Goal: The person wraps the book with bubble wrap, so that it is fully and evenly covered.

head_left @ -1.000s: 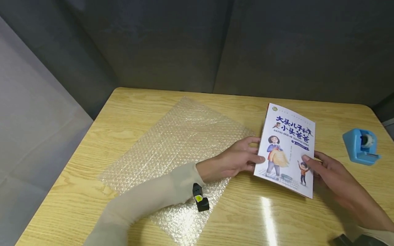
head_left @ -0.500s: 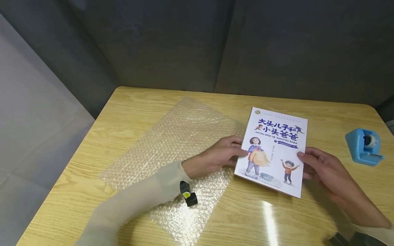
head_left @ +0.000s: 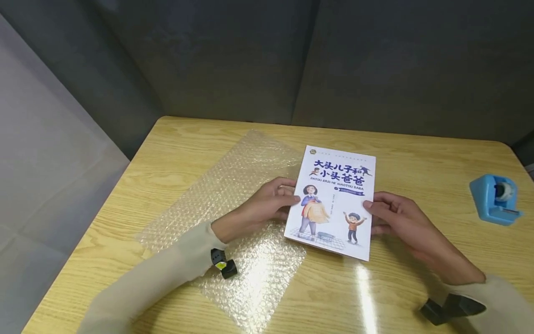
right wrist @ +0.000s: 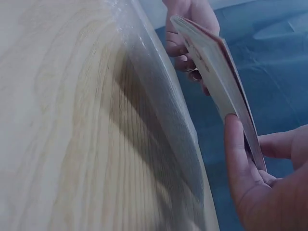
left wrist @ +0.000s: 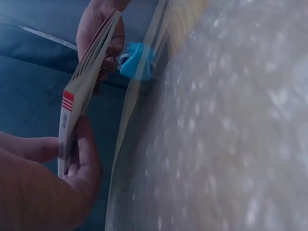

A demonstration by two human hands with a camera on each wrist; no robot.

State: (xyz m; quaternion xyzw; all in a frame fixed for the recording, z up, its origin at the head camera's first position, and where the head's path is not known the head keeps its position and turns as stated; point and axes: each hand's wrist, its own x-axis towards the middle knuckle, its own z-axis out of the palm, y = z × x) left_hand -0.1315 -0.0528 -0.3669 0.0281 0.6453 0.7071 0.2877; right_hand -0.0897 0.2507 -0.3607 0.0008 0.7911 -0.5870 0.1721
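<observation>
A thin white paperback book (head_left: 329,204) with an illustrated cover is held up between both hands. My left hand (head_left: 269,204) grips its left edge, thumb on the cover and fingers underneath. On the opposite edge my right hand (head_left: 396,215) pinches it the same way. Both wrist views show the book raised off the table, its spine (left wrist: 66,115) toward the left hand and the page edges slightly fanned. Beneath the book and left hand, a sheet of bubble wrap (head_left: 233,185) lies flat, turned diagonally; the book overlaps its right part in the head view.
A blue tape dispenser (head_left: 494,199) with a roll of tape stands at the right side of the wooden table (head_left: 429,162). Dark curtains (head_left: 233,60) hang behind the far edge, and a grey panel (head_left: 50,162) is at the left.
Both hands have carried the book leftward, from beside the bubble wrap to partly over it. The book has turned to face the head camera more squarely. Bubble wrap and dispenser stay put.
</observation>
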